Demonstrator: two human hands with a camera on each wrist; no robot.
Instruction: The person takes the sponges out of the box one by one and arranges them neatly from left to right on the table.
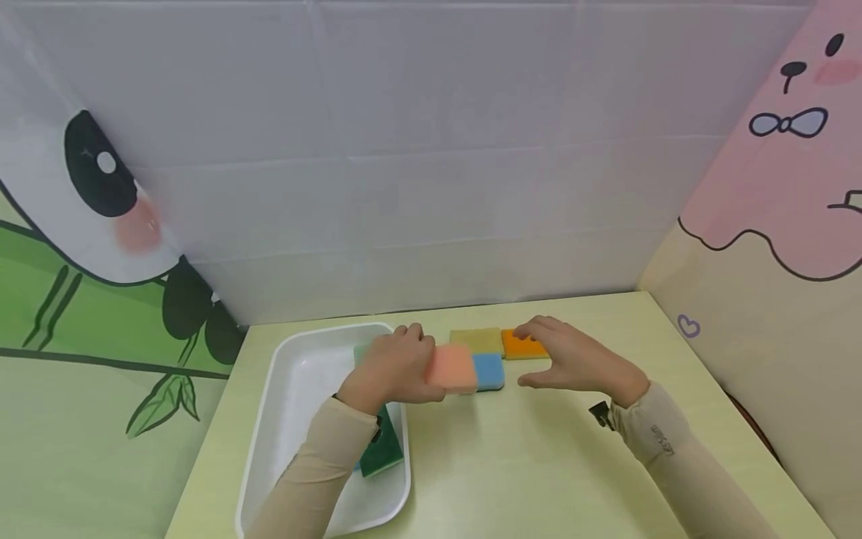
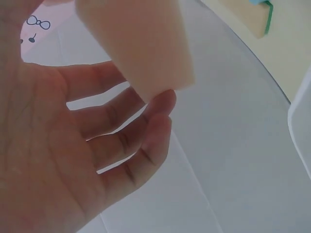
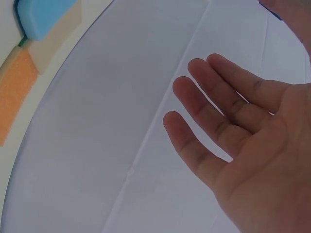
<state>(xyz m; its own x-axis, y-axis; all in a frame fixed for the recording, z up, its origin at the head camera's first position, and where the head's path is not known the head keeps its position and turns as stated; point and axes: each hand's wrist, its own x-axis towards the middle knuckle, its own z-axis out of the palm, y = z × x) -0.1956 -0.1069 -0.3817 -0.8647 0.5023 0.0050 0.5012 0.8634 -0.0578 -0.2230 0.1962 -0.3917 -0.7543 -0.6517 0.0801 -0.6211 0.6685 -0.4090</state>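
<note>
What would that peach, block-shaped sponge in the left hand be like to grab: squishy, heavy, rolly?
The peach, block-shaped sponge is probably light: the left hand alone holds it up. Its foam-like look suggests it would squish. Its flat faces make rolling unlikely.

**Left hand (image 2: 53, 141) holding a peach-coloured block (image 2: 141, 43)**

The palm shows, fingers curled behind and below the block. Beyond is a creased, pale-grey wall (image 2: 238, 126); upper left, a bow-tie drawing (image 2: 38, 22) on pink. Upper right, a tan piece (image 2: 243, 14) with a green edge lies on the cream tabletop (image 2: 286, 53).
</note>
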